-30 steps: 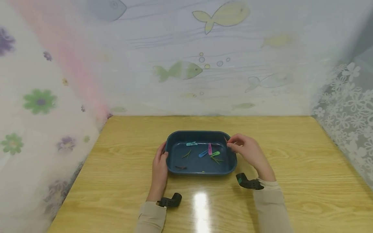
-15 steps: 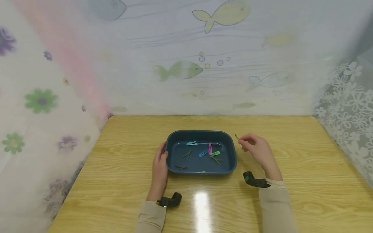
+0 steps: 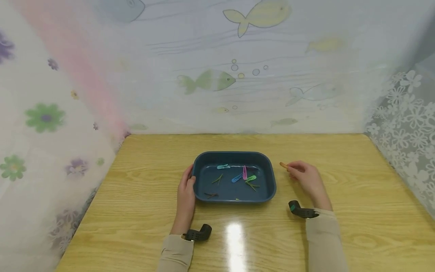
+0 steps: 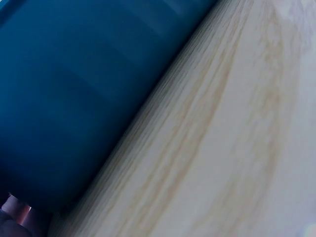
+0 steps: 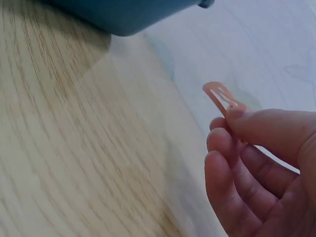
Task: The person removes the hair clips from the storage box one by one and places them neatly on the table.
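My right hand (image 3: pixel 308 180) pinches an orange snap hair clip (image 3: pixel 283 165) between thumb and fingers, above the table right of a dark blue tub (image 3: pixel 234 200). In the right wrist view the clip (image 5: pixel 219 96) sticks out past the thumb tip, its slotted end free. At the tub's left side my left hand (image 3: pixel 186 192) holds the wall, thumb at the rim. Inside the tub lie a light blue clip (image 3: pixel 223 166), a blue clip (image 3: pixel 236 178), a pink clip (image 3: pixel 244 173) and a green clip (image 3: pixel 251 178). Olive V-shaped pieces (image 3: pixel 218 179) and a dark brown one (image 3: pixel 211 195) lie there too.
The tub stands on a wood-grain table (image 3: pixel 136 211). Behind the table's far edge hangs a pale curtain (image 3: pixel 204 109) with fish drawings. Flower-patterned sheets close in the left and right sides. Each wrist wears a black camera mount (image 3: pixel 302 211).
My right hand has lifted the orange hair clip out over the tub's right rim and moved right. The clip has turned from upright to more level. My left hand stays at the tub.
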`<state>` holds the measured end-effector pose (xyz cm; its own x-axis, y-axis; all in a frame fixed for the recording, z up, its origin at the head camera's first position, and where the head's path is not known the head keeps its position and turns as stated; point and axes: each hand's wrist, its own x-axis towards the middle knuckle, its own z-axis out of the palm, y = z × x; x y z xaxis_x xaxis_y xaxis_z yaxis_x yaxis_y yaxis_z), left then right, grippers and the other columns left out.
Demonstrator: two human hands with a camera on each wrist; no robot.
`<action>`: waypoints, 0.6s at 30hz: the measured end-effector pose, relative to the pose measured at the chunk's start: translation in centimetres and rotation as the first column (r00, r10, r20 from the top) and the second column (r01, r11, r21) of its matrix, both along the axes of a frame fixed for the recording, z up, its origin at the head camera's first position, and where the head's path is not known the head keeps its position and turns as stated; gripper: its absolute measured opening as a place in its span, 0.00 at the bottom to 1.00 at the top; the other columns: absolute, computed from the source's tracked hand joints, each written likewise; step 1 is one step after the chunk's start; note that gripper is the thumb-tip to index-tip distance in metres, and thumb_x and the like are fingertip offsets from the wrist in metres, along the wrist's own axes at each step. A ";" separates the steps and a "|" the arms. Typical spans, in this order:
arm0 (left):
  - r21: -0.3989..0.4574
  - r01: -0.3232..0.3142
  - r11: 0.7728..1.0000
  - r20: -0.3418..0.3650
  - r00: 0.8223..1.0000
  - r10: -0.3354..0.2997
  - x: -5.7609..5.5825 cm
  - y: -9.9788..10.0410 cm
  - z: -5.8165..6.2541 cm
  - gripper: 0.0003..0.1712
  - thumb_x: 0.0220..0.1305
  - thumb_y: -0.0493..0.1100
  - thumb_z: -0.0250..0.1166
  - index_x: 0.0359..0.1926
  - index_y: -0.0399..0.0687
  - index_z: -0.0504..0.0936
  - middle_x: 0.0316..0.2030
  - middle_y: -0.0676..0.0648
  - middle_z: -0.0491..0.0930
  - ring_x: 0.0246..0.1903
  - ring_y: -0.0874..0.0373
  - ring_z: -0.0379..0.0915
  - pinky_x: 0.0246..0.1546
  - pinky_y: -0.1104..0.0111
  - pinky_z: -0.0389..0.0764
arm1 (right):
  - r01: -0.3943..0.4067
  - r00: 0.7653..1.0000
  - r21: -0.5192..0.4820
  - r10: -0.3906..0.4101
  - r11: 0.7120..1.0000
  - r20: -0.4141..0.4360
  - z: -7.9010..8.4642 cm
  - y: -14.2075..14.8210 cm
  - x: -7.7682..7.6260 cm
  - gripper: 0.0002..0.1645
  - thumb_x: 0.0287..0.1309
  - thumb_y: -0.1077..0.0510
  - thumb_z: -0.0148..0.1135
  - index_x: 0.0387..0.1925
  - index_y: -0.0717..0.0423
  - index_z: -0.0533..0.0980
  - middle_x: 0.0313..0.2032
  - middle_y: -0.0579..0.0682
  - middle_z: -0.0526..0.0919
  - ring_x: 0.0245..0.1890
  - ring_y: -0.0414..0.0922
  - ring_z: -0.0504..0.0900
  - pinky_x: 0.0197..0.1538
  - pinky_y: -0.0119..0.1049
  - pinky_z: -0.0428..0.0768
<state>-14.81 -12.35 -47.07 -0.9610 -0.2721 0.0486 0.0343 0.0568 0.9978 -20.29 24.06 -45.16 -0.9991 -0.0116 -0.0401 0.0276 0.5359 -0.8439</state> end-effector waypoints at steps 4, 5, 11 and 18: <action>-0.003 0.013 1.000 0.004 1.000 -0.013 0.4 0.1 0.9 0.22 0.67 0.40 0.44 0.61 0.55 0.65 0.59 0.54 0.65 0.59 0.62 0.57 0.60 0.64 0.57 | 0.039 0.999 0.006 -0.039 0.999 0.029 -0.3 0.3 0.1 0.21 0.59 0.49 0.54 0.45 0.61 0.74 0.41 0.58 0.78 0.36 0.47 0.77 0.36 0.34 0.77; -0.003 0.011 1.000 0.001 1.000 -0.011 0.5 0.1 0.9 0.22 0.67 0.40 0.44 0.61 0.56 0.65 0.59 0.54 0.65 0.59 0.62 0.57 0.59 0.64 0.57 | 0.049 0.998 0.007 -0.049 0.999 0.037 -0.3 0.4 0.2 0.21 0.59 0.49 0.54 0.45 0.61 0.74 0.41 0.58 0.78 0.36 0.47 0.76 0.35 0.34 0.77; 0.011 0.006 1.000 0.008 1.000 -0.006 0.2 -0.1 0.5 0.21 0.67 0.42 0.45 0.60 0.59 0.65 0.58 0.57 0.65 0.58 0.64 0.57 0.59 0.65 0.57 | 0.091 0.992 0.032 -0.094 0.995 0.080 -0.5 0.5 0.3 0.20 0.59 0.50 0.53 0.46 0.60 0.74 0.43 0.57 0.75 0.35 0.47 0.74 0.34 0.33 0.76; 0.002 0.015 1.000 0.003 1.000 -0.015 1.0 0.5 2.2 0.23 0.67 0.37 0.43 0.62 0.47 0.63 0.59 0.49 0.64 0.59 0.59 0.57 0.59 0.62 0.57 | 0.090 0.993 0.134 -0.100 0.987 0.070 -0.6 0.3 0.3 0.20 0.60 0.49 0.52 0.46 0.59 0.74 0.43 0.58 0.75 0.38 0.50 0.73 0.37 0.38 0.72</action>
